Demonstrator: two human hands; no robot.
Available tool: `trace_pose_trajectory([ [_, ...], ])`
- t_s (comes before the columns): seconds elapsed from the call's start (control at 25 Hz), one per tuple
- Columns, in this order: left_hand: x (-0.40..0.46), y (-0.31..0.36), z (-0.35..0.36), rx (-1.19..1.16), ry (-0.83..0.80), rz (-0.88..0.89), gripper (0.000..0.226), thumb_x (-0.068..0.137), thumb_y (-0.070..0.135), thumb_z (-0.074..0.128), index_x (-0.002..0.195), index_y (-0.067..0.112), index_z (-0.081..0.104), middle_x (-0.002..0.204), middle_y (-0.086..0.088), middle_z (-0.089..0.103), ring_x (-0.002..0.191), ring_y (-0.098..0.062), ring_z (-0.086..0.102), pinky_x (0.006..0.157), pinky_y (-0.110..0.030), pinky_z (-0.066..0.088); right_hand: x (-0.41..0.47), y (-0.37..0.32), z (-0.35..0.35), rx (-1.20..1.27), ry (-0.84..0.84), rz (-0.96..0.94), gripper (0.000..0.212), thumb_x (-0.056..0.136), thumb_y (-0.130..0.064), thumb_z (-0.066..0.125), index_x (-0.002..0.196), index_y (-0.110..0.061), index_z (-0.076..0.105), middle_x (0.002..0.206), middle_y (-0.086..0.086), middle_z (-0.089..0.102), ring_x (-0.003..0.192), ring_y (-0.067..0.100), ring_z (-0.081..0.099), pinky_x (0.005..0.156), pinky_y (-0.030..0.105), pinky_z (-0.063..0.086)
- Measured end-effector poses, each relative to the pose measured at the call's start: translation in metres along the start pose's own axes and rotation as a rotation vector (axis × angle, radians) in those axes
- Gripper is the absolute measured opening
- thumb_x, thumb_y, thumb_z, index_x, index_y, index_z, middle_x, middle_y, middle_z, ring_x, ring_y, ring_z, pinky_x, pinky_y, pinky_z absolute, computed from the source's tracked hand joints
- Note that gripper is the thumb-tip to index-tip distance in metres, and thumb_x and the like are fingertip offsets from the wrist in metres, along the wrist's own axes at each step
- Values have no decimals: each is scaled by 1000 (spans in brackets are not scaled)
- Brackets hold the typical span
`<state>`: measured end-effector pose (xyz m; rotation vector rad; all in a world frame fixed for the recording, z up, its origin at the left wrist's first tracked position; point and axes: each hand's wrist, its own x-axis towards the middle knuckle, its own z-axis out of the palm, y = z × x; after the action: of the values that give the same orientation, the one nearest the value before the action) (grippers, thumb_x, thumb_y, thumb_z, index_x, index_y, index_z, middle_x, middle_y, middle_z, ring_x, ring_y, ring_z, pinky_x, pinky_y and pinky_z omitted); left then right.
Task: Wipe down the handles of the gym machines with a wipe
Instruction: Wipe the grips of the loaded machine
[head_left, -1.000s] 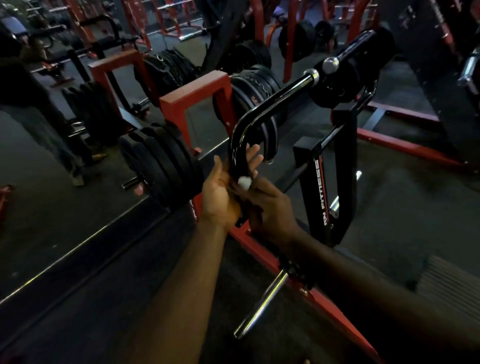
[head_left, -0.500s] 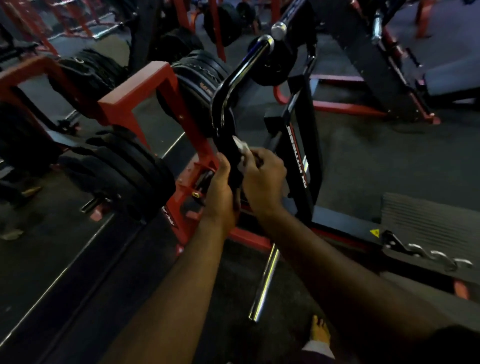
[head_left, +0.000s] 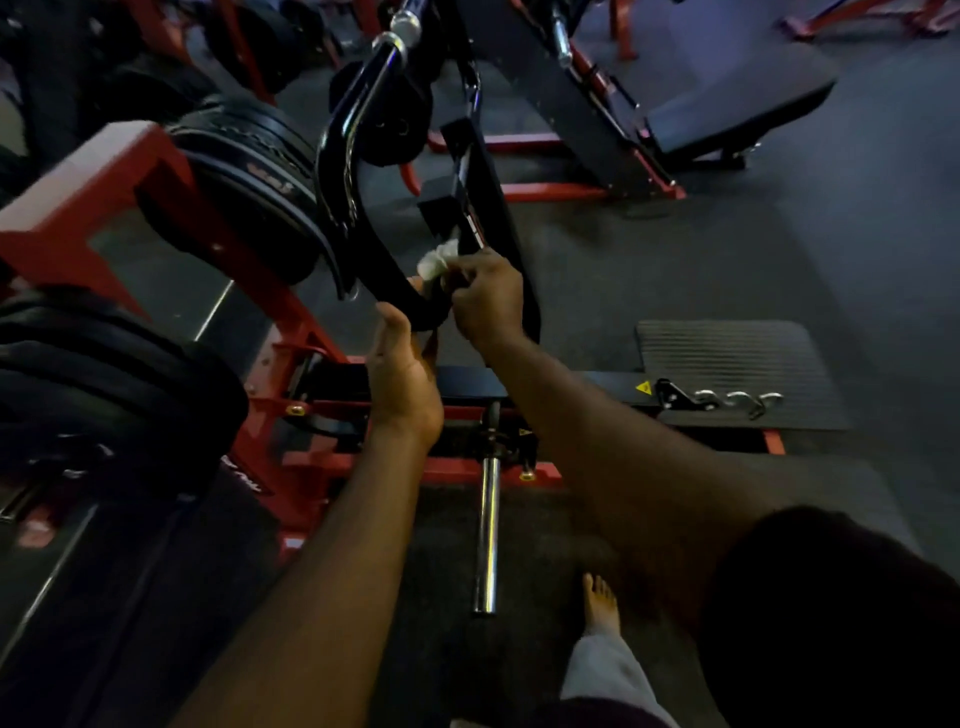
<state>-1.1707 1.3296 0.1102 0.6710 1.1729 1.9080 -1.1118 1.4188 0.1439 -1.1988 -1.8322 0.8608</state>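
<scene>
I've got my left hand (head_left: 400, 374) wrapped round the bottom of the curved glossy black metal handle (head_left: 358, 208) to steady it while my right hand (head_left: 485, 299) pinches the crumpled white wipe (head_left: 435, 261) against its inner side.

Glossy black handle (head_left: 337, 156); chrome bar (head_left: 487, 540)

The wipe (head_left: 437, 260) was white, the curved handle (head_left: 343, 156) glossy black, the machine frame (head_left: 130, 176) red, the foot mat (head_left: 727, 358) grey and ribbed.
</scene>
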Motion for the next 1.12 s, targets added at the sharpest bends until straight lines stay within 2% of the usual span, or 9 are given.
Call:
trace_pose_trajectory([
  [0.08, 1, -1, -6, 63, -10, 17, 46, 102, 48, 38, 132, 19, 58, 136, -5, 61, 131, -20, 53, 114, -47, 38, 7, -7, 2, -63, -9, -22, 21, 82, 1, 59, 93, -7, 76, 100, 9, 64, 90, 22, 61, 80, 39, 53],
  [0.16, 0, 2, -10, 91, -19, 27, 38, 100, 46, 45, 121, 22, 64, 129, -6, 65, 127, -25, 56, 113, -53, 38, -9, -12, 1, -19, -67, -20, 19, 80, 4, 59, 89, -5, 75, 95, 6, 62, 86, 19, 60, 74, 32, 53],
  [0.36, 5, 7, -18, 273, -2, 68, 47, 93, 43, 48, 123, 10, 62, 114, 10, 72, 118, -9, 62, 110, -46, 44, -6, 5, -1, -6, 8, -17, 24, 80, 2, 67, 100, -9, 76, 94, 4, 67, 83, 16, 64, 70, 21, 51],
  [0.56, 11, 6, -29, 334, -60, 79, 53, 97, 41, 48, 131, 2, 58, 131, -5, 65, 126, -15, 58, 112, -46, 41, 41, 11, 7, -102, 28, -47, 24, 82, -4, 64, 102, -9, 77, 97, 5, 67, 89, 20, 65, 72, 21, 47],
  [0.68, 17, 1, -33, 285, -68, 79, 44, 99, 36, 52, 124, 1, 61, 127, -14, 66, 125, -27, 58, 111, -55, 39, -3, 13, 1, 16, -67, -90, 20, 80, 1, 64, 94, -6, 75, 92, 6, 65, 82, 17, 62, 69, 22, 51],
  [0.76, 17, 0, -32, 214, -26, 78, 51, 90, 46, 64, 115, 2, 65, 121, -19, 66, 123, -36, 58, 111, -58, 38, -16, 17, -5, 31, -88, -197, 20, 81, 4, 64, 94, -7, 76, 91, 5, 63, 79, 14, 60, 67, 20, 52],
  [0.84, 17, -3, -28, 159, 21, 97, 60, 77, 58, 74, 109, 8, 72, 119, -16, 68, 125, -37, 57, 112, -52, 39, 19, 16, -3, -88, -81, -297, 15, 85, 0, 63, 88, -7, 75, 91, 5, 60, 79, 16, 58, 66, 24, 49],
  [0.96, 15, -6, -14, 104, 48, 111, 53, 71, 63, 75, 103, 21, 78, 117, -3, 72, 124, -25, 60, 111, -41, 42, 88, 23, -1, -245, -96, -280, 21, 93, -10, 57, 105, -12, 74, 101, 7, 60, 92, 24, 61, 73, 26, 45],
  [1.12, 14, -4, -13, 142, 72, 119, 52, 75, 61, 72, 105, 20, 77, 115, -3, 73, 118, -21, 64, 105, -36, 47, 65, 34, -1, -54, -165, -359, 17, 86, -1, 59, 89, -5, 75, 97, 4, 61, 89, 20, 62, 75, 27, 53],
])
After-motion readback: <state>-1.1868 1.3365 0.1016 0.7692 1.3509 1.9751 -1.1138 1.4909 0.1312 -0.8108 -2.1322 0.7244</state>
